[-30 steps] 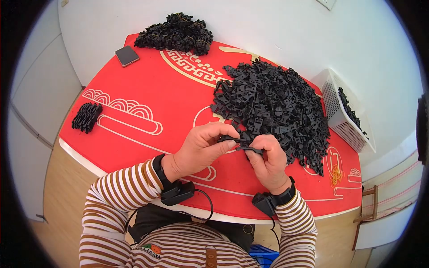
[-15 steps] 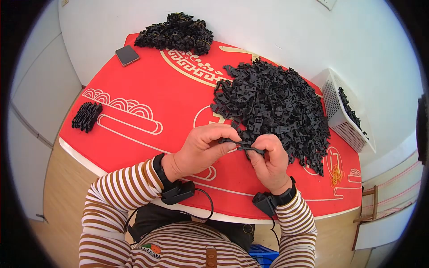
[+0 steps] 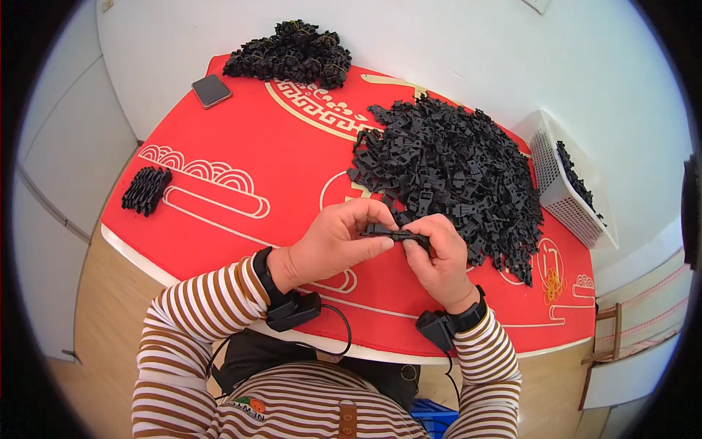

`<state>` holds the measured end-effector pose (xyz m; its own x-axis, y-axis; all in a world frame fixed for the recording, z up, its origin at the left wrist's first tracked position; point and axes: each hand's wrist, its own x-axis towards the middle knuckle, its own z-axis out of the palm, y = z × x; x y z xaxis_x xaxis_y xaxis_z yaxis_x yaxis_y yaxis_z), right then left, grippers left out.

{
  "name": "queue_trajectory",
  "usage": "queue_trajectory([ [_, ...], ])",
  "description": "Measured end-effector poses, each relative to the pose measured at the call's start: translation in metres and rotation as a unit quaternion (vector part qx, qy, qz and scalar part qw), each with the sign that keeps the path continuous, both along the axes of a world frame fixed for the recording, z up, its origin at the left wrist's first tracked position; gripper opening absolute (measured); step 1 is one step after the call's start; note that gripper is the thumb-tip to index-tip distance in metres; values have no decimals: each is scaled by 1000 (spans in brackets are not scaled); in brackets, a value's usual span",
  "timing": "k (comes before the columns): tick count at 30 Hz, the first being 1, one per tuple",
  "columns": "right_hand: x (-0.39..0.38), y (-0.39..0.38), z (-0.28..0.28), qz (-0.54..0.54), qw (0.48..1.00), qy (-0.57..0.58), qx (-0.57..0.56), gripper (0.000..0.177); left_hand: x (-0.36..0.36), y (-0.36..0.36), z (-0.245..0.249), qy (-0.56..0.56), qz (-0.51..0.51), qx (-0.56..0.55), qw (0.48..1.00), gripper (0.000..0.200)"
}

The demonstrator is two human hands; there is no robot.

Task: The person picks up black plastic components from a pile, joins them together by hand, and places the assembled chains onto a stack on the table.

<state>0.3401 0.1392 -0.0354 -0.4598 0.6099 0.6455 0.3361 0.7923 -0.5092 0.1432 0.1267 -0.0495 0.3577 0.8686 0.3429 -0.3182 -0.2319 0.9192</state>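
My left hand (image 3: 338, 243) and my right hand (image 3: 436, 257) meet over the red table (image 3: 241, 168), both pinching a small black plastic clip (image 3: 395, 235) between thumbs and fingers. The clip is held level just in front of a large loose pile of black plastic clips (image 3: 450, 172). Both wrists wear black bands with small black devices, and the sleeves are brown-and-white striped.
A second heap of bundled black parts (image 3: 290, 55) lies at the far edge beside a phone (image 3: 211, 90). A small stack of black parts (image 3: 145, 190) sits at the left edge. A white basket (image 3: 559, 186) with black parts stands right; rubber bands (image 3: 550, 284) lie nearby.
The two hands have drawn slightly closer together and the black piece between them now looks like one joined clip. Nothing else on the table has moved.
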Motion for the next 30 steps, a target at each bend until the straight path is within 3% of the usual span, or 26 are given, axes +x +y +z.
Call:
queue_trajectory([
  [13,-8,11,-16,-16,1000,-3,-10,14,-4,17,-21,174,75,85,978,24],
  [16,-7,15,-18,-15,999,8,-38,13,-2,21,-18,146,91,124,977,25],
  [17,-7,15,-18,-20,999,12,-41,12,-5,18,-14,209,113,121,964,22],
  [22,-7,12,-15,-16,1000,14,0,11,-6,21,-16,230,180,274,916,17],
  [25,-6,4,-10,-20,1000,-4,-15,11,-7,15,-13,256,173,301,902,17],
  [26,-5,10,-17,-17,999,-14,25,11,-6,12,-11,275,175,309,893,16],
  [30,-11,6,-17,7,999,-48,-14,18,-13,-8,-1,403,228,323,825,11],
])
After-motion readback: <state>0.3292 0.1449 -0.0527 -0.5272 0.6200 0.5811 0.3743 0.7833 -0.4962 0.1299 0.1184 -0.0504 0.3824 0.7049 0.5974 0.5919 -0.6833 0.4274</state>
